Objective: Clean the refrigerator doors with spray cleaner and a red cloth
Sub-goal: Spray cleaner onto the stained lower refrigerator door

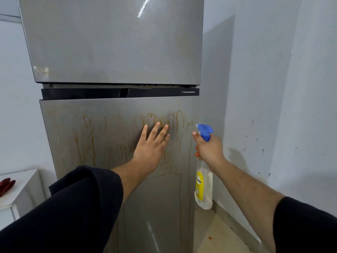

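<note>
The tall grey steel two-door refrigerator (113, 52) is streaked orange on its lower door (109, 143), where the left hand (151, 145) is pressed flat, fingers spread. The clear blue-triggered spray bottle (204, 179) is gripped by the right hand (209, 148) just beside the door's right edge. A red cloth (6, 185) lies on the white side table (23, 181), far left.

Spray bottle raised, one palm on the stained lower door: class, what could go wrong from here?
1. The left hand lies flat on the lower door, close beside the nozzle of the spray bottle gripped by the right hand; cleaner may well hit skin.
2. The red cloth sits away on the white cabinet, so sprayed cleaner could run down before wiping.
3. The orange-brown drip stains may smear if rubbed by the palm.
</note>
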